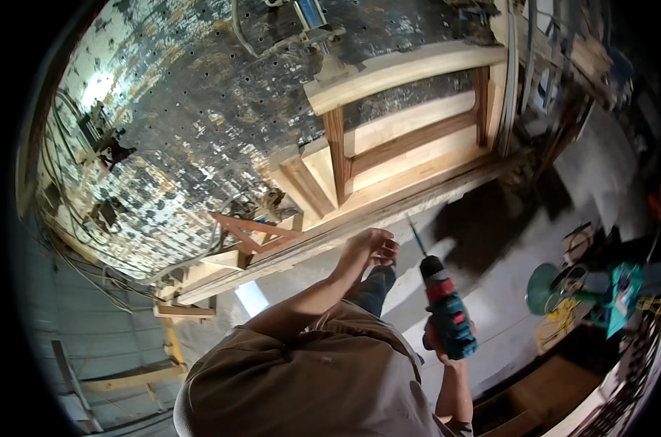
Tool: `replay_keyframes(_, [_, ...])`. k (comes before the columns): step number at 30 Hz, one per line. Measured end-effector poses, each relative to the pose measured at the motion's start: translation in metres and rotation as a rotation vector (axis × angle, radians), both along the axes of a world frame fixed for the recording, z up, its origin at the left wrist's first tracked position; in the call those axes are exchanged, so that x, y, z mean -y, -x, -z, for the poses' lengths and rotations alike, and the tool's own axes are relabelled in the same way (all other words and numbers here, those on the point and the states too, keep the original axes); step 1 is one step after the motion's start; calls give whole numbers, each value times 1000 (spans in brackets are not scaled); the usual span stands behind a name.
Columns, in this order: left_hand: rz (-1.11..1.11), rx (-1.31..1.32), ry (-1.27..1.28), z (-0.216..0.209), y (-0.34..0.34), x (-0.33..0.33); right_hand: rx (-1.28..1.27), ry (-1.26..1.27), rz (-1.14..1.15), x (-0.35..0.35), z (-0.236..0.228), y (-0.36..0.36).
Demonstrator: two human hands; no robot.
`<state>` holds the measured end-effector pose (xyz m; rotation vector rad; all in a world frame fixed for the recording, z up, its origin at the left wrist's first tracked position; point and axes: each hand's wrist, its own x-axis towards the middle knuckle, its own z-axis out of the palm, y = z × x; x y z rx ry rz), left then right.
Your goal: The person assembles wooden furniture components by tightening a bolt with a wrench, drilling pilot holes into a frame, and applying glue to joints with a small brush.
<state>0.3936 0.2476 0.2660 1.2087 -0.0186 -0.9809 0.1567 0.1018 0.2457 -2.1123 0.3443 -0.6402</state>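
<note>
holding: the right hand [437,342] is wrapped round the grip of a green and red drill [453,320].
drill's place: above the floor [501,291], ahead of the person and to their right.
drill's long axis: runs away from the person, leaning slightly left.
bit: one slim bit [418,239], its tip pointing toward the front edge of the workbench [221,95] and showing near it.
left hand: the left hand [378,247] has its fingers loosely curled near the bench edge; i cannot tell whether they pinch anything.
frame: one wooden frame [403,76] lies on the bench, with pale outer rails, two dark crosspieces and one dark rail between them.
triangle: one red-brown triangle [252,223] sits at the bench's front edge, left of the frame.
clamp: one blue cylinder [310,13] lies beyond the frame.
container: at lower right, perhaps an open brown box [563,380]; its inside is too dark to read.
near it: a tangle of yellow cord [560,315] and one green machine [620,297].
</note>
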Motion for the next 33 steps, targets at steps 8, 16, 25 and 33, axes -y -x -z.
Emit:
replay_keyframes(8, [-68, 1009, -331, 4, -200, 129, -90, -294, -34, 154, -92, -150])
replay_keyframes(16, [-218, 1450, -681, -10, -387, 263, -169, -577, -325, 287, -93, -234])
replay_keyframes(25, [-166, 1454, -1044, 6, -481, 352, -266, -756, -604, 452, -66, -332])
replay_keyframes(33, [193, 1528, -1185, 12, -518, 371, -480, -1097, -603, 534, -47, -403])
